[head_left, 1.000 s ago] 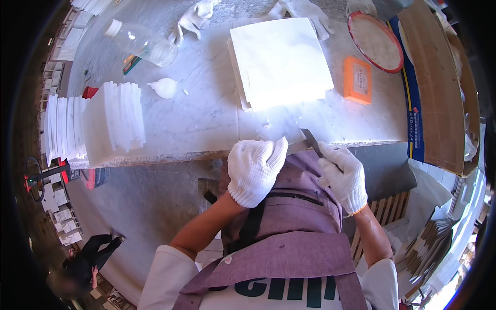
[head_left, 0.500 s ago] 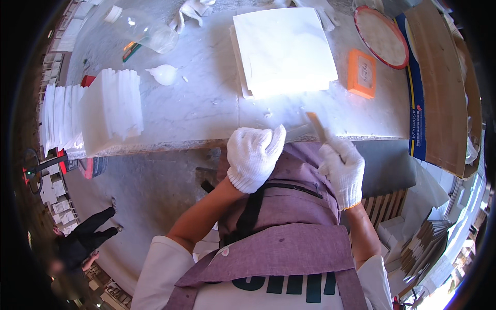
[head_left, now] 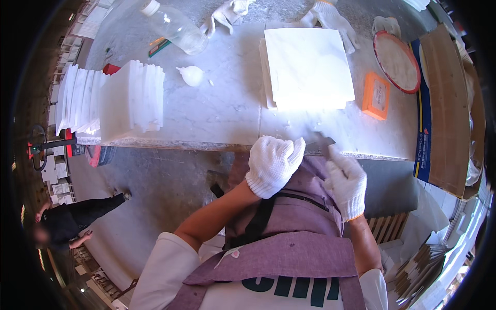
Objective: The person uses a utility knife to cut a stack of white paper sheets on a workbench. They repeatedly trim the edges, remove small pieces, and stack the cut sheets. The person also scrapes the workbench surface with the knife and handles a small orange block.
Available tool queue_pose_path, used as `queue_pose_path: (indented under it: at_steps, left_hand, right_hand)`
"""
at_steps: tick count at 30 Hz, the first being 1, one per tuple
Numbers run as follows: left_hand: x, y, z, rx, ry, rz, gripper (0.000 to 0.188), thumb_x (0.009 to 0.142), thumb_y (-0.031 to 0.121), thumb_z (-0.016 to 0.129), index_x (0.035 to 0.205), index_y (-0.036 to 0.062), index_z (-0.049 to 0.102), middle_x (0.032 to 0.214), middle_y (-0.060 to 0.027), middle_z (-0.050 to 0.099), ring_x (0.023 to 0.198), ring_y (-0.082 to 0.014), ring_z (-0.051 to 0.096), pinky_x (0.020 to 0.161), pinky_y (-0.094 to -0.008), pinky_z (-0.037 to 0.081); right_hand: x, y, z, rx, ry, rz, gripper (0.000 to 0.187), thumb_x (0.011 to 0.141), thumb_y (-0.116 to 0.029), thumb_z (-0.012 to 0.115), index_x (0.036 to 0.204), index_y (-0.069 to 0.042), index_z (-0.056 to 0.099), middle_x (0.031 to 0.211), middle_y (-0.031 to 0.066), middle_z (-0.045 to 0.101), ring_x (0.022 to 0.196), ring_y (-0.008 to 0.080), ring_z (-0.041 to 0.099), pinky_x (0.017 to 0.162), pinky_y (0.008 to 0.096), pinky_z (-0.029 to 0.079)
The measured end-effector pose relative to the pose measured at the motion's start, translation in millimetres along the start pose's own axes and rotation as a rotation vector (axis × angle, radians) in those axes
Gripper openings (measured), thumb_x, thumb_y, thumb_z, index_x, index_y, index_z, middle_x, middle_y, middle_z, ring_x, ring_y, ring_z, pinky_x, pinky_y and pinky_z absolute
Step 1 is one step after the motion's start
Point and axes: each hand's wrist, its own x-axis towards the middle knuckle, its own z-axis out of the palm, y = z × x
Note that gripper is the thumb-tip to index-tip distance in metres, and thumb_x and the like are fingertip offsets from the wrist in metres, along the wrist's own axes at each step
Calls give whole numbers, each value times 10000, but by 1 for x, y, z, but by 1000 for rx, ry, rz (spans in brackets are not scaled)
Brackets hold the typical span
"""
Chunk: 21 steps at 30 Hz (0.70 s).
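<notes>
My left hand, in a white knitted glove, is closed at the table's front edge. From its fingers a thin, pale grey flat piece reaches to the right, blurred and partly hidden. My right hand, gloved alike, grips a thin flat strip, dark in this light, whose far end meets or lies close to the pale piece. Whether they touch I cannot tell. Beyond both hands lies a stack of white square slabs. Small white crumbs are scattered on the marble-like table.
White slabs stand in a row at left. Behind them are a clear bottle and a white bulb blower. An orange box, a red-rimmed round pad and a cardboard carton are at right. A person is at far left.
The view has shifted, so the tabletop sits lower and further right. The strip in my right hand has tilted and turned from tan to dark. Both hands keep their grip.
</notes>
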Motion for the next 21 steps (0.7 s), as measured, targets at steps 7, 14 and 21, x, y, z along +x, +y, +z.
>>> queue_pose_path:
  at_steps: [7,14,21]
  left_hand:
    - [6,3,-5,-19,8,-13,183,769,88,704,951,90,690,576,-27,499,521,-221,535,457,-369,395]
    - [2,4,-5,114,-92,84,329,745,96,670,1073,76,651,673,-1,515,576,-204,537,543,-360,402]
    - [1,4,-4,183,-92,121,389,739,97,670,1124,82,620,726,2,501,629,-188,537,595,-358,410]
  right_hand:
    - [-3,-1,1,43,-55,45,322,915,10,608,1235,24,642,814,47,572,587,73,557,506,222,476]
    - [-15,-10,5,-89,-131,-51,321,897,23,636,1217,27,656,819,36,561,584,71,546,521,220,468]
    - [1,-3,-8,-422,124,-370,314,884,-13,645,1196,-12,680,743,80,585,653,114,567,603,278,475]
